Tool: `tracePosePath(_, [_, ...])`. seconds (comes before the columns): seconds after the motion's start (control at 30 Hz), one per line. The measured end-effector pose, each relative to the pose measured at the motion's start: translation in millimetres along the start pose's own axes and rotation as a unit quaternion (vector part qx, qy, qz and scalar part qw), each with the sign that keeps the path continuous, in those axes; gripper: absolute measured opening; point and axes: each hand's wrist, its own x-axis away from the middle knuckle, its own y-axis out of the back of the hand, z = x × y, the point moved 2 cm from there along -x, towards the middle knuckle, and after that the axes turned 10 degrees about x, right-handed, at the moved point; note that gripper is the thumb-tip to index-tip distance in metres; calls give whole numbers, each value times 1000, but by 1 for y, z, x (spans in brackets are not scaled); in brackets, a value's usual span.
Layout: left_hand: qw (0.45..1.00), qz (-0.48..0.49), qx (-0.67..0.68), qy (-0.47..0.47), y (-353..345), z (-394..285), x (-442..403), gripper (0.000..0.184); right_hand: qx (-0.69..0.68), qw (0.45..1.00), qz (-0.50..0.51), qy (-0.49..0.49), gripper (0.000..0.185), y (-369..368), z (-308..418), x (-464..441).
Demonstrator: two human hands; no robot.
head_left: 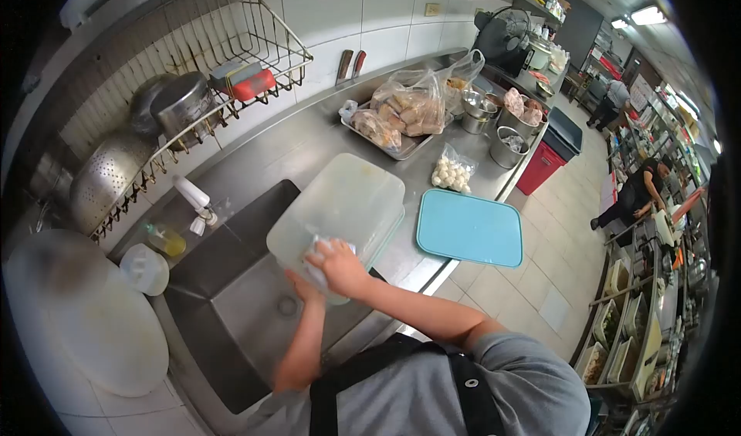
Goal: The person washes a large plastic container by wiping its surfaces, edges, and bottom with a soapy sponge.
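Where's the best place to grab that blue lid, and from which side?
The blue lid is probably best gripped by the edge overhanging the counter, coming from the open floor side: it lies flat, leaving its underside reachable only there.

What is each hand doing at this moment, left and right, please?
Left hand: holding the translucent container at its near edge, fingers partly hidden.
Right hand: closed on what looks like a white cloth, against the container.

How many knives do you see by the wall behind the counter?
2: a dark-handled knife and, just right of it, a red-handled knife, both handle-up against the tiled wall. Others may be hidden elsewhere.
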Motion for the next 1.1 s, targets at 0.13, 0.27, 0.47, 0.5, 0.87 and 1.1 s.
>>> tracePosePath(0.13, [995, -96, -28, 22, -37, -6, 43, 68, 104, 985, 63, -125, 40, -26, -114, -28])
tracePosePath(0.27, [997, -74, -26, 0, 2, 4, 16, 61, 139, 962, -24, -235, 36, 2, -179, -52])
tracePosePath(0.47, [984, 14, 174, 31, 40, 28, -9, 64, 129, 982, 47, -133, 47, -9, -57, -18])
tracePosePath(0.5, [981, -17, 187, 40, 28, 18, 2, 64, 131, 979, 27, -152, 42, -13, -67, -22])
tracePosePath(0.87, [997, -32, 60, 44, 7, 6, 11, 67, 149, 967, -61, -197, 24, -12, -164, -51])
tracePosePath(1.1, [995, -99, 13, -6, 2, 6, 22, 64, 150, 952, -57, -261, 21, 1, -202, -64])
